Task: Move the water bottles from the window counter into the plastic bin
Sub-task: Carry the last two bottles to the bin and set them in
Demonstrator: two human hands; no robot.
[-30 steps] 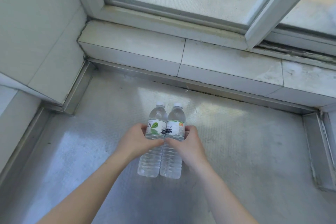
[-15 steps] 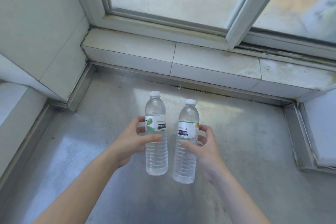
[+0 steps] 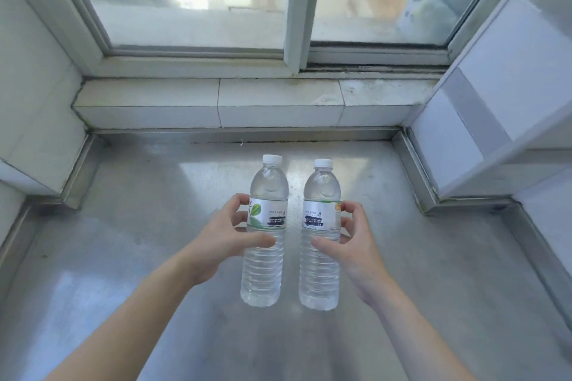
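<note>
Two clear plastic water bottles stand upright side by side in the middle of the view, a narrow gap between them, each with a white screw cap and a paper label round its upper body. The left water bottle [image 3: 265, 235] carries a label with a green leaf printed at its left edge; the right water bottle [image 3: 320, 238] has a plainer label with a small orange patch at its right edge. Both look full or nearly so.

The left hand [image 3: 221, 241] grips the left water bottle at label height: the thumb lies across the front just under the label, and the fingers curl round the far side (only their tips show past the bottle's left edge). The right hand [image 3: 356, 243] holds the right water bottle in the mirror of that grasp, thumb across the front below the label, fingers wrapped round the right side and reaching the label's orange corner. Both forearms are bare and come up from the bottom edge of the view.

Whether the bottle bases touch the surface or hang just above it cannot be told from this angle. Beneath them spreads the stainless steel counter [image 3: 433, 272], dull and faintly reflective. Along its far edge runs a white tiled ledge [image 3: 278, 102], and above that a sliding window [image 3: 198, 0] with a pale frame and cloudy glass. White tiled walls close in on either side.
</note>
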